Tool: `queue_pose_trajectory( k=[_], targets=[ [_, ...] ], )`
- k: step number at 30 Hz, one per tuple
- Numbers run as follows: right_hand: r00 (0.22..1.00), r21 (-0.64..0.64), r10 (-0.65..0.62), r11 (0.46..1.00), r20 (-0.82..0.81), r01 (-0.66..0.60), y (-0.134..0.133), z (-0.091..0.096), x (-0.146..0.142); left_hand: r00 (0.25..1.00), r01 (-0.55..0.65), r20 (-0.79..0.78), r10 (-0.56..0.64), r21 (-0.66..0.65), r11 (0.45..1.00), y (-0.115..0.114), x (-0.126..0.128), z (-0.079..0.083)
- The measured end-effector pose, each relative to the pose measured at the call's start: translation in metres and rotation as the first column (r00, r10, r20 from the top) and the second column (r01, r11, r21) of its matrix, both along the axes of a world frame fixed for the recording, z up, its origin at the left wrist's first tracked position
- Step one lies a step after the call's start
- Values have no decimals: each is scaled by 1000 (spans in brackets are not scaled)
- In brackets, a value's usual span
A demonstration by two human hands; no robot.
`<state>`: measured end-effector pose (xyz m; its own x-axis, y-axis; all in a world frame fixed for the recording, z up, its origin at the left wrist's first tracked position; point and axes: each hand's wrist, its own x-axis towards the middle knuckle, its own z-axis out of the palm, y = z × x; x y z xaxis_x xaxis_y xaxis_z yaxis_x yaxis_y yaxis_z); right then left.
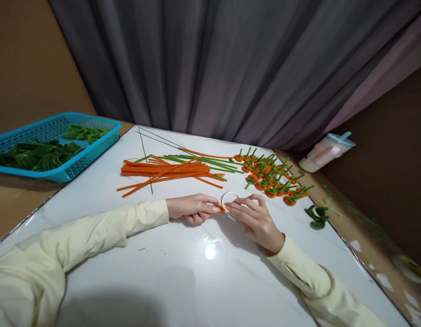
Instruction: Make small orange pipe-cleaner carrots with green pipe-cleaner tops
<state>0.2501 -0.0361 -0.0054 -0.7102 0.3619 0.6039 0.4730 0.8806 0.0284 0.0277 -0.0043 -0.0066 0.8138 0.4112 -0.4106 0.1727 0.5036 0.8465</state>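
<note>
My left hand rests on the white table, fingers pinched on a small orange pipe-cleaner piece that barely shows at the fingertips. My right hand meets it from the right, fingers curled and touching the same spot. A white tape ring lies just behind both sets of fingertips. A bundle of long orange pipe cleaners and green ones lies farther back.
Several finished orange coils with green stems are piled at the back right. A green coil lies near the right edge. A blue basket with green pieces sits at the left. A pale lidded container leans by the curtain.
</note>
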Motion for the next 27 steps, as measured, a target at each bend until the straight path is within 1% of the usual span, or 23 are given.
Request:
queue_pose_trajectory(
  k=[5, 12, 18, 22, 27],
  targets=[
    [1000, -4, 0, 1000, -15, 0, 0, 0, 0, 1000, 5, 2, -5, -1, 1000, -1, -1, 0],
    [1000, 11, -7, 1000, 11, 7, 0, 1, -2, 1000, 18, 18, -19, 15, 1000, -1, 0, -1],
    [999, -15, 13, 1000, -37, -14, 2, -4, 2, 1000, 13, 5, -13, -8, 1000, -1, 0, 1],
    [1000, -2, 29, 1000, -9, -29, 3, -3, 3, 1000, 9, -3, -9, -10, 1000, -1, -1, 0],
    [1000, 15, 18, 1000, 10, -18, 2, -1, 1, 1000, 8, -8, -8, -1, 1000, 0, 0, 0]
  ],
)
